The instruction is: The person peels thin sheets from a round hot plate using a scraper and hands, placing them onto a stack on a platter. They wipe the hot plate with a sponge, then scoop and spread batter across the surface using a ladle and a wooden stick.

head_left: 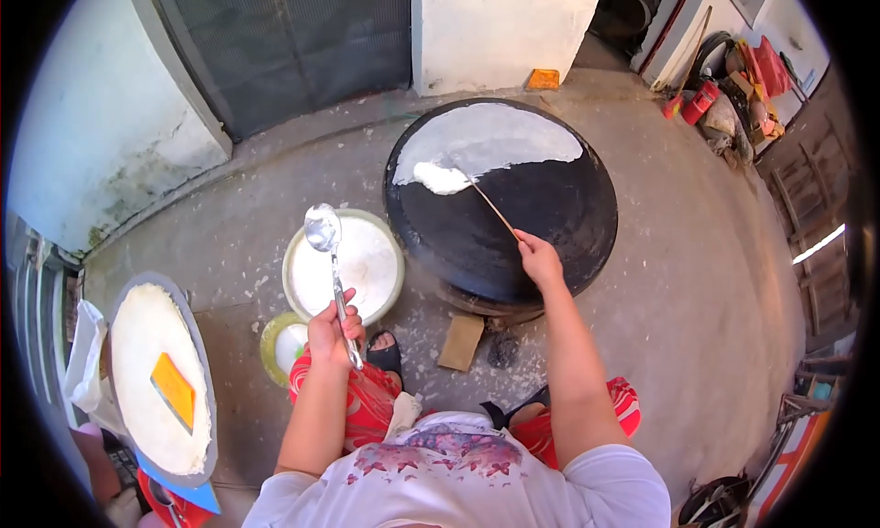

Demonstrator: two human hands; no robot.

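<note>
My left hand (335,330) is closed around the handle of a large metal spoon (323,229), its bowl raised over a tub of white batter (367,267). My right hand (541,258) grips a thin wooden stick (493,206) that reaches over a round black griddle (513,230). A thick white mound of batter (440,178) lies at the stick's far end, hiding the tip. Across the far part of the griddle a thin pale layer of batter (495,134) is spread; the near part is bare and black.
A smaller yellow-green bowl (272,349) with white contents stands by my left knee. At left, a round board (209,409) carries flat white sheets (147,335) and an orange scraper (174,390). A brick (461,342) lies before the griddle. Clutter (738,93) is piled at the far right.
</note>
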